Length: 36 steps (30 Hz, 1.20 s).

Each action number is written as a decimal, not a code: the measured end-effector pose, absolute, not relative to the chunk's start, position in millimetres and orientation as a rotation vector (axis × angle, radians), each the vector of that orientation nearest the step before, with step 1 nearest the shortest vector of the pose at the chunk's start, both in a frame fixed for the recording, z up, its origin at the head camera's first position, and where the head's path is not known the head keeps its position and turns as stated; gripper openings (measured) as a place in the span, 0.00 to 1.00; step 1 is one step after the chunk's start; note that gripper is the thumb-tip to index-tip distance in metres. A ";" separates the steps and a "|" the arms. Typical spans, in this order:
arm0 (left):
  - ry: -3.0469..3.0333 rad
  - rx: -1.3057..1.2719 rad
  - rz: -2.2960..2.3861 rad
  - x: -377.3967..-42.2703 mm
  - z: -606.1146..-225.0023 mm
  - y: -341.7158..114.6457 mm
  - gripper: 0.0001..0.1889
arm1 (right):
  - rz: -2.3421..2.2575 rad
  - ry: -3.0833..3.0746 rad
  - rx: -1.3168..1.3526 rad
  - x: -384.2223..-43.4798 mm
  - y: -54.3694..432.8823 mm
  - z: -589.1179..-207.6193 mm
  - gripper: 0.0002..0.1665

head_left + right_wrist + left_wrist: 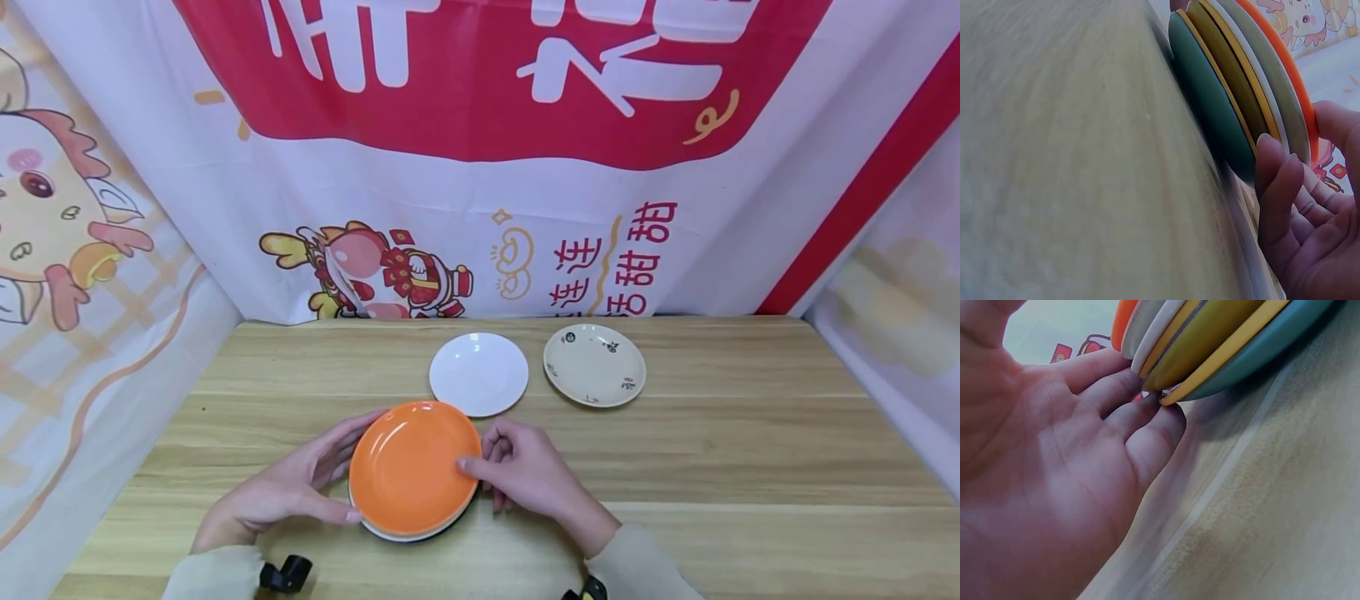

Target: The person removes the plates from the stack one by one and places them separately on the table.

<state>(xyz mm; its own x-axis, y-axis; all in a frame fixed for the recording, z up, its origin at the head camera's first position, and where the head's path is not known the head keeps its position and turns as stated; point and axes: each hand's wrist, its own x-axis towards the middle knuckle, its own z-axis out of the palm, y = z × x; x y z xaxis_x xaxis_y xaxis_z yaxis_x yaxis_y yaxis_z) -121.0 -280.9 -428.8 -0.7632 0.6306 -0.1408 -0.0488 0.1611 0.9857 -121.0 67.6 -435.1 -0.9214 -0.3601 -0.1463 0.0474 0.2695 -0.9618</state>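
Note:
A stack of plates stands on the table, an orange plate point(415, 468) on top. Below it, the wrist views show a pale grey plate point(1280, 87), a white one, a yellow-rimmed olive plate point(1210, 334) and a yellow-rimmed green plate point(1260, 353) lowest. My left hand point(296, 487) spreads around the stack's left side, fingertips touching the rims, palm apart from them. On the right side my right hand point(528, 468) holds the stack's edge, thumb over the orange rim and curled fingers against the lower rims.
Behind the stack lies a white plate point(478, 374), close to the orange one. To its right is a cream plate point(594, 365) with small dark patterns. A printed cloth point(480, 225) hangs along the back edge of the wooden table point(750, 433), with more cloth on both sides.

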 end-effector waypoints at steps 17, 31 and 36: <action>1.862 0.485 1.649 -121.8 -436.3 -283.5 0.57 | -1.704 2.187 -0.265 -122.4 65.0 -436.1 0.20; 1.832 0.487 1.647 -121.6 -433.4 -281.5 0.56 | -1.797 2.085 -0.225 -120.0 64.3 -434.1 0.17; 1.826 0.501 1.655 -122.0 -435.7 -282.4 0.56 | -1.815 2.067 -0.221 -120.2 64.2 -433.4 0.15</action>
